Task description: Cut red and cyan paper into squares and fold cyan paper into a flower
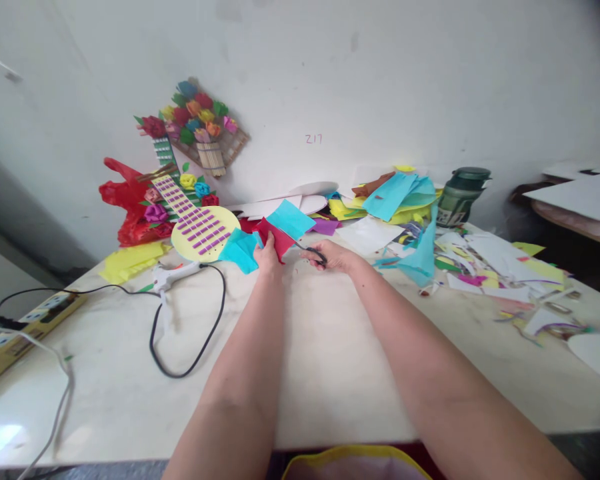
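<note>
Red paper [282, 245] (thin, angular) | left hand [267, 255] pinching it | right hand [334, 255] gripping scissors [323, 257]

Forearms [247, 353] bare; pale garment [357, 469] at lap, curved yellow edging [350, 453], dark red cloth [431, 461] right of garment.

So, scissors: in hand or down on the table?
In hand: the right hand holds the scissors by the dark handles, blades toward the red paper. Blades open or shut: cannot tell.
</note>
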### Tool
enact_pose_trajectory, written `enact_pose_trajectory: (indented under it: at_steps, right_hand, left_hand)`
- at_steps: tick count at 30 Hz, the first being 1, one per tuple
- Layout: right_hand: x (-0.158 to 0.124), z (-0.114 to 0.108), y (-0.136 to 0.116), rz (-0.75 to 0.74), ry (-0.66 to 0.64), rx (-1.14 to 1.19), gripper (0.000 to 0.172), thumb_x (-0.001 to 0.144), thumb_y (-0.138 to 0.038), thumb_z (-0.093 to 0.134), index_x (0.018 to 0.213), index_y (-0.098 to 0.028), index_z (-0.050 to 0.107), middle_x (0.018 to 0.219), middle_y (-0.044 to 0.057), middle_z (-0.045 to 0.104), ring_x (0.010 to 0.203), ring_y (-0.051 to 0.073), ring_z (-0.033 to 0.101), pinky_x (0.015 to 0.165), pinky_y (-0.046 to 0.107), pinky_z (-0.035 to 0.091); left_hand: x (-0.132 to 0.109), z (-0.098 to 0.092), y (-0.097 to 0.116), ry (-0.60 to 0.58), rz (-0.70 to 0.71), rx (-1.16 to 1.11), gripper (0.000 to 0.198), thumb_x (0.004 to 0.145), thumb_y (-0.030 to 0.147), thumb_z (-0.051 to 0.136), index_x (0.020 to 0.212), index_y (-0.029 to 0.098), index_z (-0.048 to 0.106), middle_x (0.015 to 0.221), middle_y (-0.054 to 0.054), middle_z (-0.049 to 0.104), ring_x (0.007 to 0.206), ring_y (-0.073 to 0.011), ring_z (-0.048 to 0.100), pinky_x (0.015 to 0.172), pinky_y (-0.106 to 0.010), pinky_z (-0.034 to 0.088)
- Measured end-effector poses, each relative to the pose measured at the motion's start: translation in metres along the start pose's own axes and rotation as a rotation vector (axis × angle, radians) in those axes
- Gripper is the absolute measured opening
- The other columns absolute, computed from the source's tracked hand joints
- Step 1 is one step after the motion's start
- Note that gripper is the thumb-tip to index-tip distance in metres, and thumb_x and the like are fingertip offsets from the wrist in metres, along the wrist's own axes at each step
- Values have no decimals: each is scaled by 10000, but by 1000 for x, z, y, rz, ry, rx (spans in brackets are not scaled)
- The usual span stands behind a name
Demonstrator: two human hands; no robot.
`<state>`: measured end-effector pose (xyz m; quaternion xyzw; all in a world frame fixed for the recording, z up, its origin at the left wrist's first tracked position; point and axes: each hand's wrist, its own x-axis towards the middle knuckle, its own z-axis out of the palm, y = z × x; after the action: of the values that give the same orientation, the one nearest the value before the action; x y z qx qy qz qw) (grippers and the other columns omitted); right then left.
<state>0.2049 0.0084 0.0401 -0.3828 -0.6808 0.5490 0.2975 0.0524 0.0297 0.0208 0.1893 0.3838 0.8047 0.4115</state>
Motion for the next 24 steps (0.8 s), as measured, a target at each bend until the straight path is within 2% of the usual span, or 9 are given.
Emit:
enact_pose_trajectory:
  at_steps: [4, 10, 14, 24]
  right_hand:
    - [-1, 2, -2, 11, 23, 8, 246, 691, -333, 637, 614, -140, 506, 424, -68, 432, 332, 30, 344, 333, 160, 280]
    - [-4, 2, -4, 38, -4, 10, 269, 752, -400, 578, 730, -134, 540, 484, -37, 503, 338, 47, 422, 259, 152, 172]
    - [-5, 1, -4, 40, -12, 42, 295, 774, -417, 555, 785, -123, 545, 508, -25, 528, 348, 48, 440, 258, 146, 208]
    - [-2, 3, -3, 46, 35, 33, 293, 752, -419, 590, 727, -133, 526, 493, -39, 508, 331, 38, 422, 245, 146, 185]
  left_hand:
    - [2, -1, -2, -4, -1, 0, 187, 693, 270, 668, 806, 168, 559, 775, -32, 648, 657, -128, 625, 620, -248, 522]
    - [1, 0, -4, -41, 1, -10, 193, 678, 260, 675, 804, 155, 573, 786, -49, 651, 668, -143, 635, 638, -261, 519]
    - [-4, 3, -4, -47, -34, -14, 184, 673, 246, 680, 790, 152, 573, 784, -52, 656, 662, -146, 636, 637, -267, 522]
    - [-5, 4, -4, -57, -33, -10, 176, 681, 238, 671, 808, 147, 589, 795, -58, 663, 693, -152, 642, 649, -260, 519]
